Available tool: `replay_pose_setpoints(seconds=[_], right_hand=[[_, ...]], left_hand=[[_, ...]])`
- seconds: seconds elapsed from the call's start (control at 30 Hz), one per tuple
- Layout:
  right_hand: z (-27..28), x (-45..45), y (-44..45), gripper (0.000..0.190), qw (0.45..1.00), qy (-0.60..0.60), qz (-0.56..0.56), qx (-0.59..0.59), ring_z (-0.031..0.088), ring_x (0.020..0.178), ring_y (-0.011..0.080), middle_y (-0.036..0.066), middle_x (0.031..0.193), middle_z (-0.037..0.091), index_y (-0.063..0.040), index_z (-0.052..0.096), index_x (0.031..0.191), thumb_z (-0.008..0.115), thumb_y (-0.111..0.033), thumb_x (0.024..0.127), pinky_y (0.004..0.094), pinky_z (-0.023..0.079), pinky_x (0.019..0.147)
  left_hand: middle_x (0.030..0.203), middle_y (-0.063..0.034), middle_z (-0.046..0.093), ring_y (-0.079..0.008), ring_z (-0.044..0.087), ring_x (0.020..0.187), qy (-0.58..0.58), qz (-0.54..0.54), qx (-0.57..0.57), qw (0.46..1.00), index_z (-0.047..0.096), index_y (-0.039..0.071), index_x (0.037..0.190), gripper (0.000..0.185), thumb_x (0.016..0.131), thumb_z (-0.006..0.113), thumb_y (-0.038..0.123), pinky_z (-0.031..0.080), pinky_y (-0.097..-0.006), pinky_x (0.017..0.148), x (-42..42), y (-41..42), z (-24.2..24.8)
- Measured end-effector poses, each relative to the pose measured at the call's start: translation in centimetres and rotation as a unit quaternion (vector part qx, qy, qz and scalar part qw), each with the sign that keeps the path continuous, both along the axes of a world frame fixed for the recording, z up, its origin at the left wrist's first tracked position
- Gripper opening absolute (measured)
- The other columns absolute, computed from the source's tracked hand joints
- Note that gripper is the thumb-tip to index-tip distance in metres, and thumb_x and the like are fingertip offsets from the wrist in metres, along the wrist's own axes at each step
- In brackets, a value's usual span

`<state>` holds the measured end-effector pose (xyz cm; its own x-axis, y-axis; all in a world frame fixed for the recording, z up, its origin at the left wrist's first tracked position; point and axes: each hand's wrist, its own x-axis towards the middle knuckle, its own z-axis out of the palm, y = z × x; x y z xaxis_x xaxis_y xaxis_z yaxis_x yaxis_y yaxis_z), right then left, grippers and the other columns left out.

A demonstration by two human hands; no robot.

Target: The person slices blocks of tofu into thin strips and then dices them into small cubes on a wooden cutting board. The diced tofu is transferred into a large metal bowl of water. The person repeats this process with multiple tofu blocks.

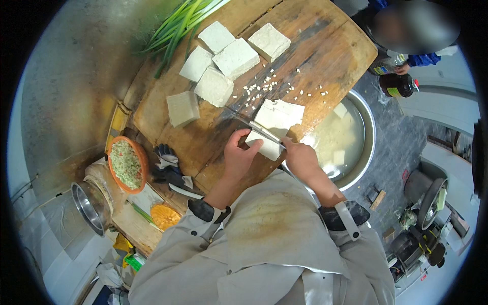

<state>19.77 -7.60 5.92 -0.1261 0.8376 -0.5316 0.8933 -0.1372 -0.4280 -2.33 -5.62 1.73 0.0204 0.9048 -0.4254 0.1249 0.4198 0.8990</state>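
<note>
My right hand (pixel 302 158) grips the handle end of a kitchen knife (pixel 265 132), whose blade lies across white tofu near the front of the wooden board (pixel 213 152). My left hand (pixel 240 154) holds the near tofu piece (pixel 267 145) with thumb and fingers on either side. Beyond the blade lies a wider tofu slab (pixel 280 114) with an uneven edge. Small tofu cubes (pixel 263 87) are scattered behind it. Several large tofu blocks (pixel 236 59) stand farther back, with one block (pixel 183 108) to the left.
A metal basin (pixel 368 152) of cloudy liquid with tofu pieces is at the right. Green onions (pixel 183 26) lie at the back left. An orange bowl (pixel 144 167) of chopped food and dark gloves (pixel 167 164) are at the left. Another person's hand (pixel 402 69) is near bottles (pixel 396 85).
</note>
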Motion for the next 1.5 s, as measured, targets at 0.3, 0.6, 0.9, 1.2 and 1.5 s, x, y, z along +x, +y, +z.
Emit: replay_pose_setpoints(seconds=[0.3, 0.6, 0.9, 1.2, 1.5], right_hand=[[0.5, 1.6, 0.6, 0.025, 0.996, 0.054, -0.075, -0.004, 0.077, 0.092, 0.0485, 0.027, 0.101, 0.079, -0.002, 0.074, 0.120, 0.069, -0.016, 0.099, 0.0583, 0.062, 0.084], [9.9, 2.0, -4.9, 0.016, 0.992, 0.005, 0.006, 0.127, 0.077, 0.072, 0.0406, 0.018, 0.081, 0.075, -0.005, 0.070, 0.114, 0.063, -0.008, 0.100, 0.0533, 0.062, 0.066], [0.7, 4.0, -10.8, 0.012, 0.995, -0.049, 0.008, 0.089, 0.077, 0.071, 0.0412, 0.017, 0.081, 0.075, -0.006, 0.069, 0.110, 0.061, -0.008, 0.101, 0.0539, 0.062, 0.064], [-4.3, -0.8, -5.3, 0.018, 0.998, -0.048, 0.009, 0.028, 0.081, 0.082, 0.0425, 0.022, 0.092, 0.080, -0.006, 0.066, 0.118, 0.063, -0.010, 0.100, 0.0559, 0.064, 0.072], [-2.6, 1.7, -0.1, 0.036, 0.992, 0.056, -0.115, 0.020, 0.078, 0.098, 0.0487, 0.029, 0.102, 0.080, -0.003, 0.069, 0.128, 0.071, -0.022, 0.098, 0.0574, 0.062, 0.090]], left_hand=[[0.124, -0.0069, 0.076, -0.0152, 0.073, 0.110, -0.071, 0.028, 0.013, 0.997, 0.068, -0.003, 0.135, 0.043, 0.097, 0.086, 0.006, 0.060, -0.0309, 0.096, -0.1, -0.6, -1.3], [0.123, -0.0063, 0.072, -0.0152, 0.073, 0.111, -0.041, 0.009, 0.038, 0.998, 0.066, 0.000, 0.131, 0.041, 0.095, 0.085, 0.002, 0.062, -0.0319, 0.094, -0.6, -1.1, -2.2], [0.123, -0.0061, 0.072, -0.0145, 0.072, 0.110, -0.048, 0.012, 0.028, 0.998, 0.069, 0.000, 0.127, 0.035, 0.095, 0.083, 0.002, 0.060, -0.0316, 0.095, -0.3, -0.8, -1.3], [0.119, -0.0038, 0.076, -0.0121, 0.071, 0.107, -0.020, 0.008, 0.024, 0.999, 0.068, -0.001, 0.129, 0.035, 0.097, 0.084, 0.003, 0.058, -0.0307, 0.095, -0.4, -1.0, -1.6], [0.147, -0.0157, 0.060, -0.0317, 0.059, 0.137, 0.130, -0.249, 0.159, 0.946, 0.068, 0.004, 0.138, 0.051, 0.089, 0.085, 0.006, 0.052, -0.0440, 0.112, -2.3, 1.0, 2.8]])
